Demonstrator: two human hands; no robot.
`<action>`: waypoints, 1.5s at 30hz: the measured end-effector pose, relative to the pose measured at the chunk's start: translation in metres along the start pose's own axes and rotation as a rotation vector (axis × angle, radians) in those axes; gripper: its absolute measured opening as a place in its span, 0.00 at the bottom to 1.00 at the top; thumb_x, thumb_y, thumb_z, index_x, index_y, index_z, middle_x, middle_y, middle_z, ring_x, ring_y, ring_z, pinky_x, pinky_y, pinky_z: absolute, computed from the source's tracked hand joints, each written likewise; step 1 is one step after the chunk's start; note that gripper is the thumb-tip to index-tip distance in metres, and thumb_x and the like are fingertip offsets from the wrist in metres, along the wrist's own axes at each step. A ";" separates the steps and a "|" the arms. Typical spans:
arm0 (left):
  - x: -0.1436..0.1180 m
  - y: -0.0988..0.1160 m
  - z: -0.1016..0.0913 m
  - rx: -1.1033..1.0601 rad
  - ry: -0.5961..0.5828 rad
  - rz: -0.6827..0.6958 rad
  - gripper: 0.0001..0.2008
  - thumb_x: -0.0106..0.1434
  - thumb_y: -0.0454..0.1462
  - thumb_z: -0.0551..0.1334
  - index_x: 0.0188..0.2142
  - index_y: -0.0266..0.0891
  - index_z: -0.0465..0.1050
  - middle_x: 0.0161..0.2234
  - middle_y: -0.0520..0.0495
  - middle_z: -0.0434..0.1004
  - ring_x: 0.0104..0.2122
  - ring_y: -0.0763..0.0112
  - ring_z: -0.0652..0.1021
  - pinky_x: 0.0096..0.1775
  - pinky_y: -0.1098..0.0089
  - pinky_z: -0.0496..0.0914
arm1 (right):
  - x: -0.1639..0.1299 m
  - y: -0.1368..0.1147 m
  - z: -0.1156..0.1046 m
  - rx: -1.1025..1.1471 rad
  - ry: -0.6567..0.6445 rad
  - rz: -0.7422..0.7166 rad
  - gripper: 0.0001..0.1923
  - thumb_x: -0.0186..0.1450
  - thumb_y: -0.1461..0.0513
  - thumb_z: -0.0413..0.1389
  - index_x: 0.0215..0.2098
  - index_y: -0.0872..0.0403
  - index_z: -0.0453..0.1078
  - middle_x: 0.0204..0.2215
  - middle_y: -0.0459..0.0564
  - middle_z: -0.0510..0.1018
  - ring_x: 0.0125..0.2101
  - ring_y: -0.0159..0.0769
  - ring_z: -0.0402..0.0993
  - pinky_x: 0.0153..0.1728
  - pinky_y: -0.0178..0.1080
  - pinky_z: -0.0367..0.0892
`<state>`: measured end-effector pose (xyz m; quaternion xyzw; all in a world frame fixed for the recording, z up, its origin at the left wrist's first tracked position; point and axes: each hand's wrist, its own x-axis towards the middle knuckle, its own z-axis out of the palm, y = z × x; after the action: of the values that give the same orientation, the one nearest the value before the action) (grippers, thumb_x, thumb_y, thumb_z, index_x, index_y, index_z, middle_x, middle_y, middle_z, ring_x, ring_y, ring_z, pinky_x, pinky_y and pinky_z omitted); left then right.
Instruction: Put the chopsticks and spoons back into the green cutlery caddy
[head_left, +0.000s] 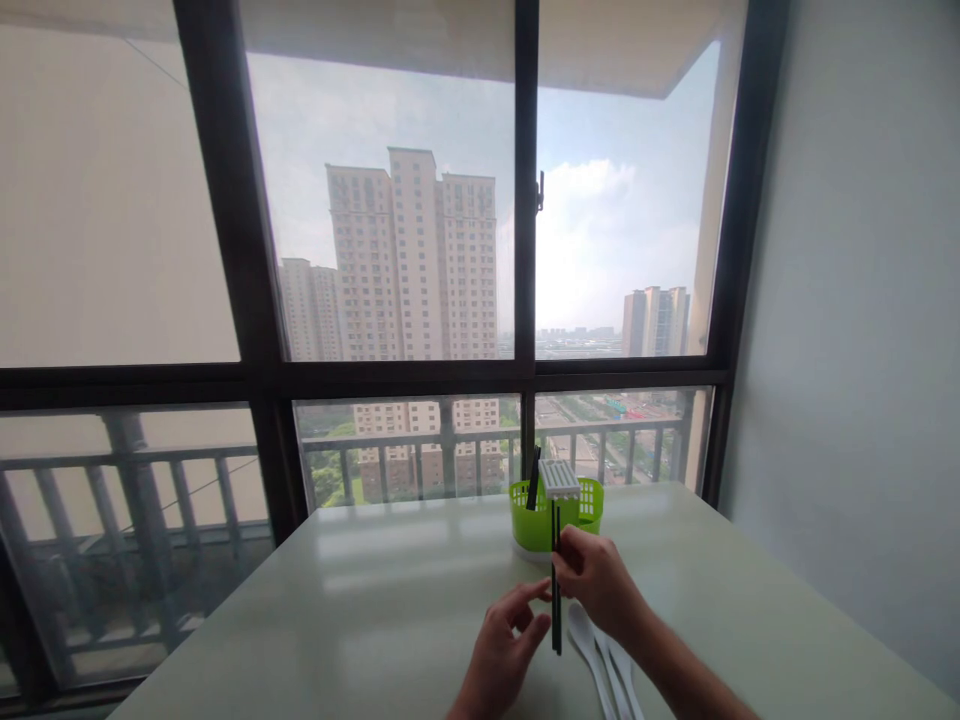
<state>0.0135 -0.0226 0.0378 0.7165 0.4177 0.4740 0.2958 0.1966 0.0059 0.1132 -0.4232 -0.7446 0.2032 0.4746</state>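
Observation:
A pair of black chopsticks [556, 620] stands nearly upright over the table, pinched between the thumb and fingers of my right hand [600, 580]. My left hand [506, 645] is just left of their lower part, thumb and forefinger apart. Its forefinger tip reaches the chopsticks, but whether it touches them I cannot tell. Behind my hands is a bright green utensil basket [531, 528] with slotted sides and a white base. More black chopsticks [533, 478] lean in its left side, and a white slotted piece [559, 478] sits on top.
Several white spoons [589, 650] lie on the pale glossy table [360, 610], close to my right forearm. A dark-framed window [525, 370] rises behind the table, with a railing outside. A plain wall [847, 350] runs along the right.

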 end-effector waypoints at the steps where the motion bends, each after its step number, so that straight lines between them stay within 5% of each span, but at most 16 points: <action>1: 0.000 0.000 0.000 0.026 0.000 -0.004 0.22 0.69 0.51 0.59 0.53 0.43 0.79 0.40 0.45 0.82 0.32 0.68 0.75 0.40 0.70 0.70 | -0.002 0.000 0.009 -0.002 0.018 -0.021 0.11 0.64 0.60 0.55 0.25 0.51 0.59 0.20 0.40 0.67 0.21 0.28 0.63 0.23 0.30 0.57; 6: 0.001 0.000 -0.001 0.094 -0.032 -0.037 0.12 0.68 0.41 0.59 0.39 0.43 0.81 0.34 0.49 0.82 0.34 0.66 0.77 0.39 0.71 0.68 | -0.007 0.007 0.025 0.023 -0.003 -0.016 0.11 0.62 0.62 0.56 0.24 0.52 0.60 0.19 0.40 0.67 0.22 0.29 0.62 0.24 0.31 0.57; 14: 0.004 -0.002 0.003 0.163 -0.104 -0.048 0.09 0.64 0.38 0.60 0.34 0.44 0.80 0.34 0.47 0.82 0.35 0.63 0.78 0.40 0.69 0.69 | 0.008 -0.013 -0.007 0.261 -0.025 0.092 0.14 0.67 0.49 0.57 0.36 0.52 0.72 0.24 0.45 0.78 0.22 0.36 0.76 0.24 0.35 0.70; 21: 0.003 -0.009 0.007 0.168 -0.095 -0.048 0.10 0.67 0.39 0.59 0.32 0.43 0.78 0.33 0.49 0.80 0.35 0.65 0.78 0.40 0.70 0.67 | 0.027 -0.026 -0.020 0.216 -0.051 0.127 0.13 0.65 0.52 0.59 0.32 0.52 0.74 0.21 0.45 0.79 0.22 0.37 0.78 0.25 0.35 0.72; 25: 0.004 -0.019 0.010 0.121 0.093 -0.121 0.14 0.70 0.44 0.56 0.46 0.43 0.77 0.38 0.47 0.80 0.36 0.64 0.78 0.42 0.68 0.69 | 0.069 -0.041 -0.043 0.167 -0.017 0.095 0.14 0.65 0.51 0.59 0.32 0.53 0.76 0.22 0.46 0.80 0.24 0.37 0.80 0.27 0.34 0.74; 30: 0.005 -0.028 0.009 0.081 0.276 -0.217 0.20 0.71 0.51 0.52 0.49 0.41 0.73 0.42 0.43 0.80 0.40 0.61 0.78 0.45 0.65 0.70 | 0.151 -0.048 -0.071 0.052 0.328 -0.004 0.15 0.67 0.51 0.59 0.37 0.54 0.76 0.26 0.48 0.82 0.26 0.37 0.82 0.27 0.32 0.73; 33: 0.004 -0.028 0.010 0.093 0.263 -0.198 0.19 0.72 0.50 0.50 0.45 0.42 0.73 0.42 0.44 0.79 0.41 0.61 0.77 0.46 0.65 0.69 | 0.183 -0.038 -0.058 -0.001 0.382 0.007 0.12 0.69 0.54 0.57 0.37 0.54 0.76 0.29 0.49 0.83 0.27 0.35 0.82 0.30 0.31 0.73; 40: 0.003 -0.024 0.012 0.159 0.225 -0.180 0.16 0.74 0.46 0.49 0.40 0.43 0.71 0.39 0.47 0.77 0.38 0.65 0.75 0.44 0.68 0.66 | 0.201 0.011 0.010 -0.027 0.186 0.189 0.09 0.69 0.61 0.58 0.34 0.56 0.77 0.28 0.52 0.83 0.23 0.33 0.79 0.25 0.31 0.73; 45: 0.003 -0.025 0.012 0.155 0.236 -0.178 0.15 0.75 0.44 0.49 0.40 0.43 0.71 0.39 0.47 0.76 0.40 0.65 0.75 0.45 0.69 0.65 | 0.210 0.032 0.027 -0.118 0.088 0.287 0.08 0.65 0.62 0.61 0.29 0.56 0.78 0.22 0.49 0.80 0.21 0.32 0.76 0.26 0.32 0.72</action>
<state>0.0174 -0.0083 0.0135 0.6367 0.5467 0.4931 0.2295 0.1467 0.1997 0.1904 -0.5606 -0.6657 0.2062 0.4472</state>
